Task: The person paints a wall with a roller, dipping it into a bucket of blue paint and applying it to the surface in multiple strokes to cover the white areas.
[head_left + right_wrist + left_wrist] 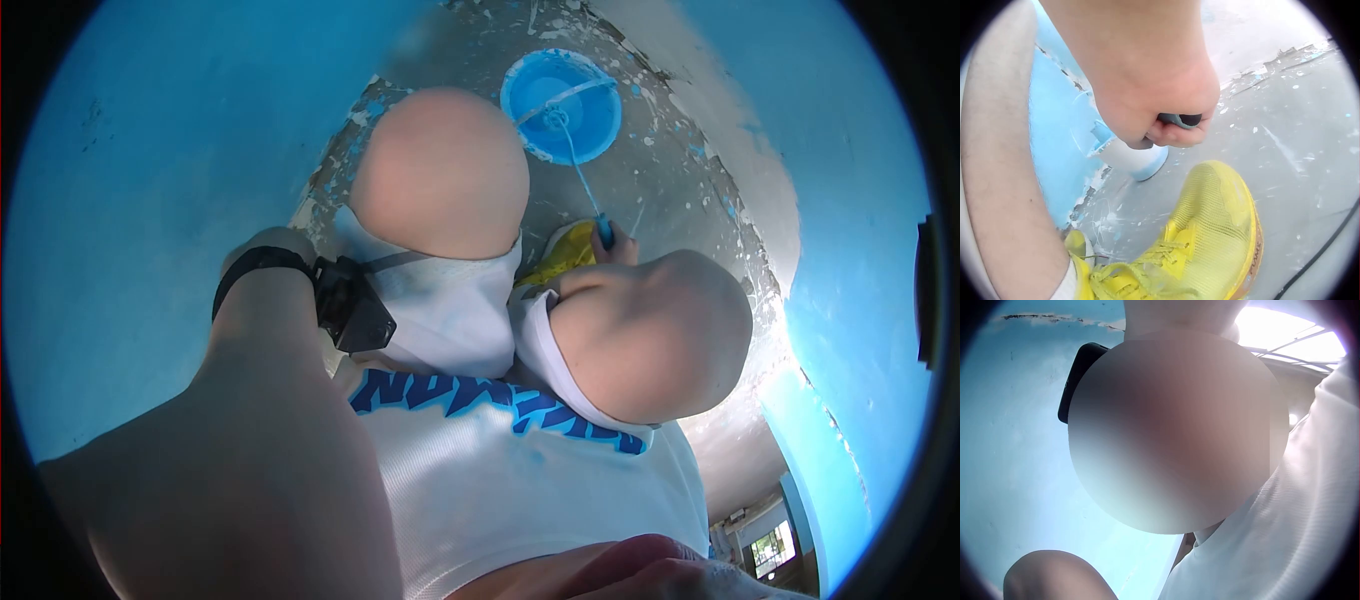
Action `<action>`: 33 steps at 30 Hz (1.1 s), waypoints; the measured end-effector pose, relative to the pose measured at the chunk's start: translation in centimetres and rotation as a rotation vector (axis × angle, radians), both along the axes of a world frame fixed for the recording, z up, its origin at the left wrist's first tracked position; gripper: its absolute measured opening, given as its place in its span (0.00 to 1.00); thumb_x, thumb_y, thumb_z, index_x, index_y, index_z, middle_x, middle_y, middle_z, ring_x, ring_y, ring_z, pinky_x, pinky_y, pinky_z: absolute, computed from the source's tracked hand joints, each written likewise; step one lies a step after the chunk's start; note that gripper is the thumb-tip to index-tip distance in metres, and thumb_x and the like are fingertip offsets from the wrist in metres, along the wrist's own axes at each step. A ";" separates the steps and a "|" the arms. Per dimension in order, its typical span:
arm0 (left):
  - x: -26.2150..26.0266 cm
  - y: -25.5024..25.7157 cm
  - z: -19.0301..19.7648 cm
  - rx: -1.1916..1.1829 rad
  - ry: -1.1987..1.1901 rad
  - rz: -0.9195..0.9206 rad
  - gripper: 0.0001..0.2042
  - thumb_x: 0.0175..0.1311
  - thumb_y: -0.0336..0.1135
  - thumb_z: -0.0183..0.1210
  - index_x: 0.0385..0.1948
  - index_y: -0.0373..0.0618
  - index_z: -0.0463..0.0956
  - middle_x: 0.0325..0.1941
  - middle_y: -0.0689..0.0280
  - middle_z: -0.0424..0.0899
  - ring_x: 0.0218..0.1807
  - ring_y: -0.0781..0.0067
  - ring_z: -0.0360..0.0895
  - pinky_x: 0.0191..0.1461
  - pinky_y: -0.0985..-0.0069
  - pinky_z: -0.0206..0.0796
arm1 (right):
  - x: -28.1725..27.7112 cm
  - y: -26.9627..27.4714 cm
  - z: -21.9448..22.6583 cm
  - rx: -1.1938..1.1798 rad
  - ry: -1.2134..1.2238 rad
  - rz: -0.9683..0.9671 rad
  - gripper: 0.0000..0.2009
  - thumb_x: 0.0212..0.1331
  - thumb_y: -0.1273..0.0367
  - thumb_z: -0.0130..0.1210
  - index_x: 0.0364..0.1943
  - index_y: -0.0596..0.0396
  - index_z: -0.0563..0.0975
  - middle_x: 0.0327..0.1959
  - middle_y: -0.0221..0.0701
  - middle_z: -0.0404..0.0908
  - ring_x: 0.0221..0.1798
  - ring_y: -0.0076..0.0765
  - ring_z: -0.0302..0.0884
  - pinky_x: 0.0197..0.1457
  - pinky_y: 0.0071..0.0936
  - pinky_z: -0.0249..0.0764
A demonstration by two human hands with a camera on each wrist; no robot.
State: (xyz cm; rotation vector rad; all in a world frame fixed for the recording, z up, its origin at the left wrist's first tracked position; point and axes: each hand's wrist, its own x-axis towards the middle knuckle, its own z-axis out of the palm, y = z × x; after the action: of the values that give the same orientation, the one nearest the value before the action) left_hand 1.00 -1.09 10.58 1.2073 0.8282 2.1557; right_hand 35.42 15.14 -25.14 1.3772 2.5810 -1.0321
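Note:
My right hand grips the blue handle of what looks like a paint roller. From the fist, its thin rod runs into a blue bucket on the floor, where a pale bar crosses the opening. In the right wrist view the right hand curls round the handle, whose hollow dark end shows between the fingers, above a yellow shoe. My left hand is beside the left thigh, close to the blue wall; its fingers are hidden behind the wrist.
Blue walls rise on both sides of the paint-spattered grey floor. My bent knees stand between me and the bucket. A black wrist camera sits on the left wrist. A black cable lies on the floor.

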 end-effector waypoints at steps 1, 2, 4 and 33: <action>-0.2 -0.9 0.3 -0.005 0.003 0.003 0.27 0.76 0.47 0.36 0.15 0.47 0.70 0.14 0.63 0.76 0.17 0.70 0.73 0.71 0.58 0.60 | 0.6 -0.1 -0.9 0.059 -0.008 0.004 0.13 0.59 0.61 0.65 0.38 0.58 0.82 0.17 0.45 0.76 0.21 0.52 0.80 0.31 0.38 0.75; -0.3 -0.9 0.2 -0.012 0.009 0.008 0.27 0.76 0.48 0.36 0.15 0.47 0.70 0.14 0.63 0.76 0.17 0.70 0.73 0.71 0.57 0.60 | 0.9 -0.2 -1.1 0.115 -0.015 0.010 0.13 0.59 0.61 0.65 0.39 0.57 0.83 0.17 0.45 0.76 0.22 0.52 0.80 0.32 0.39 0.75; -0.1 -1.3 0.6 -0.027 0.027 0.025 0.26 0.76 0.48 0.36 0.16 0.47 0.71 0.15 0.63 0.76 0.17 0.70 0.74 0.71 0.57 0.60 | 1.1 0.1 -1.2 0.094 -0.002 0.021 0.13 0.59 0.61 0.65 0.38 0.57 0.83 0.17 0.45 0.76 0.21 0.51 0.80 0.32 0.39 0.75; -4.8 -4.3 -1.1 -0.160 0.282 0.234 0.26 0.76 0.54 0.39 0.25 0.46 0.78 0.20 0.63 0.81 0.22 0.68 0.79 0.64 0.52 0.67 | -0.6 0.5 -0.7 0.021 0.044 -0.097 0.13 0.62 0.59 0.64 0.31 0.55 0.79 0.17 0.42 0.76 0.19 0.46 0.77 0.28 0.36 0.71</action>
State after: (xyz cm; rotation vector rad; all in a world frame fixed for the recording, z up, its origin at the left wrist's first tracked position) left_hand -3.77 -5.37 9.48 1.4086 1.2937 2.0738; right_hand 34.78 15.65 -25.81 1.5158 2.5859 -1.0640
